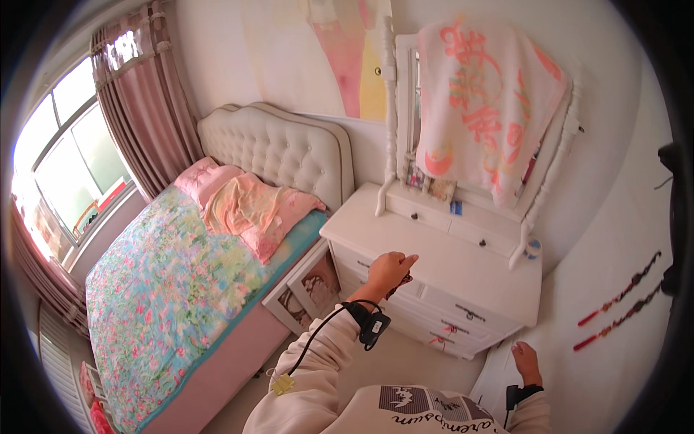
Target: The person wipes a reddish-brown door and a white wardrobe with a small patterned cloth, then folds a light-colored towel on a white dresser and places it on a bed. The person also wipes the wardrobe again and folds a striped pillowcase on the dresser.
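My left hand [390, 272] is closed, held in front of the white dresser [441, 249] with the thumb toward the right. Something dark reddish-brown [397, 286] shows under its palm; I cannot make out whether it is gripped or worn at the wrist. Lower and to the right, my right hand [527, 362] has its fingers curled, close to the white surface on the right, and nothing shows in it. A black strap with a small device [372, 327] is on my left wrist, its cable running along the sleeve. Another black device [520, 395] sits on my right wrist.
A pink-lettered towel [484, 101] covers most of the dresser's mirror. Left stands a bed with a floral cover [173, 282] and tufted headboard [278, 148]. Framed pictures [307, 289] lean between bed and dresser. Two dark strands with red ends [618, 311] hang at the right.
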A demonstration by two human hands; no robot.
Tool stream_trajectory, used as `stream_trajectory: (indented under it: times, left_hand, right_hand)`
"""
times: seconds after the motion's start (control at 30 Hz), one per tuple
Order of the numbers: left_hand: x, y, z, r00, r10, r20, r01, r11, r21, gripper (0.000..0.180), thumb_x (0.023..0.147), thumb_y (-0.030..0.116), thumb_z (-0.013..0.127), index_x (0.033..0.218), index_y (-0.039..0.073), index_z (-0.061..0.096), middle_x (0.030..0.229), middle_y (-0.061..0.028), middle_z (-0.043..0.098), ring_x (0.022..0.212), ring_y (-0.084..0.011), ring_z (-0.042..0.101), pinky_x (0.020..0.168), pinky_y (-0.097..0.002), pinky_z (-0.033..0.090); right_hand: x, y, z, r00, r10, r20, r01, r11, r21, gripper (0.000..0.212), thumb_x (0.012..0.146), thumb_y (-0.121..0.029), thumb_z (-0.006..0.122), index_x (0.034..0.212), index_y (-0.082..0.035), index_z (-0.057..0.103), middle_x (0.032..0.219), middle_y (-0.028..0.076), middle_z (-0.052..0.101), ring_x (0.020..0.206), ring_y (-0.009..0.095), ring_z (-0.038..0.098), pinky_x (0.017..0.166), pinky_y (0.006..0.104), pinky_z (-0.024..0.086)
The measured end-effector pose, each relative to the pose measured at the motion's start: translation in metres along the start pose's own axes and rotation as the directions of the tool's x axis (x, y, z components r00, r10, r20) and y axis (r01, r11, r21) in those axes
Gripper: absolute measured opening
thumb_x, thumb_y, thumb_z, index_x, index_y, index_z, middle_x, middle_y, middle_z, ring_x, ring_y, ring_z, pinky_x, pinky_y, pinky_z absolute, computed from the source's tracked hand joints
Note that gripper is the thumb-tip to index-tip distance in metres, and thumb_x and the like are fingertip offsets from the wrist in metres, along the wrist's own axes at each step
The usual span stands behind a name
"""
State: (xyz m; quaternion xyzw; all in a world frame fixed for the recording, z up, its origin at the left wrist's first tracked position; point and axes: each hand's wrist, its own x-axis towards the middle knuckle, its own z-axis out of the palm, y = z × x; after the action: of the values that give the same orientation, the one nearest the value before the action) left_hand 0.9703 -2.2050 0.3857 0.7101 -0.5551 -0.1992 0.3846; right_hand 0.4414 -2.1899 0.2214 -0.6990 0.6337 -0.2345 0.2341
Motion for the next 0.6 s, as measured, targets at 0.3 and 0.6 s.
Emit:
stream_trajectory:
  times: [0.3,0.6]
  left_hand:
    - [0.195,0.046,-0.054,0.948,0.173,-0.268,-0.18,0.984,-0.001,0.033,0.093,0.031,0.065,0.094,-0.001,0.072,0.067,-0.0121,0.065,0.063,-0.0189,0.063,0.062,-0.0348,0.049]
    - [0.401,0.117,-0.128,0.875,0.339,-0.345,-0.406,0.903,-0.144,0.031,0.091,0.032,0.065,0.098,0.003,0.073,0.069,-0.0124,0.065,0.062,-0.019,0.061,0.062,-0.0348,0.048]
  right_hand:
    - [0.202,-0.106,-0.102,0.942,-0.177,-0.286,0.19,0.982,0.019,0.035,0.093,-0.021,0.066,0.119,0.002,0.062,0.102,0.02,0.068,0.09,0.031,0.068,0.08,0.0375,0.053]
    - [0.321,-0.254,-0.184,0.742,-0.139,-0.655,0.259,0.961,0.091,0.037,0.097,-0.022,0.064,0.125,0.002,0.06,0.111,0.015,0.07,0.097,0.019,0.067,0.087,0.031,0.052]
